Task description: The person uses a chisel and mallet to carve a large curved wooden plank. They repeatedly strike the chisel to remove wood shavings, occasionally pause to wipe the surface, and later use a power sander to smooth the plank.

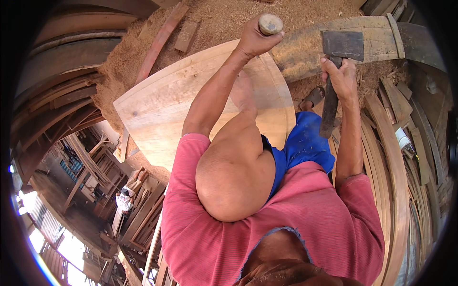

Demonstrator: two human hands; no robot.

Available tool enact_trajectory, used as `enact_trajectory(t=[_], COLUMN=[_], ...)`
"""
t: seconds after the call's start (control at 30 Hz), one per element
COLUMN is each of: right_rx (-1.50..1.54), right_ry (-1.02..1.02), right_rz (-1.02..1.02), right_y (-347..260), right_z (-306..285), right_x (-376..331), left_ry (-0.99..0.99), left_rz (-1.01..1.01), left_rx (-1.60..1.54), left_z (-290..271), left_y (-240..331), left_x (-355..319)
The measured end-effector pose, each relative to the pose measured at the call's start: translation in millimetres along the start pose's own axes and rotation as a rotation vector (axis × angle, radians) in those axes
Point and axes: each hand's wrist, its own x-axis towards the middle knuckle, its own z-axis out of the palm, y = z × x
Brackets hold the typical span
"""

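Note:
My left hand (255, 40) is closed around an upright tool with a thick round wooden handle (270, 24). Its pale top faces up, and its lower end is hidden below the fist. In my right hand (342, 78) is a mallet (342, 46) with a dark, blocky head, gripped by the handle close under it. The handle's free end hangs toward my blue shorts. The mallet head is to the right of the round handle, apart from it. Under my left arm lies a pale, broad wooden panel (157, 112) with a curved edge, and my leg rests over it.
A weathered plank (305, 47) with a crosspiece extends behind the panel. Sawdust (214, 19) covers the ground, with a reddish board (160, 43) and a short offcut (187, 36) on it. Long curved timbers (396, 190) line my right side. Stacked lumber (67, 57) stands left.

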Motion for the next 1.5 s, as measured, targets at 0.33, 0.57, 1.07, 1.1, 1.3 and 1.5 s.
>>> enact_trajectory(t=[0.33, 0.57, 1.07, 1.1, 1.3, 1.5], right_rx=[0.037, 0.132, 0.209, 0.203, -0.443, -1.154], right_ry=[0.067, 0.132, 0.132, 0.142, 0.427, -0.148], right_rz=[-0.222, -0.516, -0.869, -0.893, -1.456, -0.668], right_y=[-50, -90, -148, -153, -139, -119], right_z=[-13, -12, -7, -5, 27, 81], right_x=[-37, -65, -96, -98, -60, -40], left_ry=[0.094, 0.141, 0.122, 0.115, 0.113, 0.177], left_rz=[0.091, 0.23, 0.206, 0.22, 0.237, 0.421], left_rx=[-0.057, 0.036, -0.029, -0.003, 0.101, 0.129], left_z=[-16, -25, -25, -25, -29, -6], left_y=[-31, 4, 6, 4, 4, 7], left_x=[-6, -23, -44, -46, -61, -65])
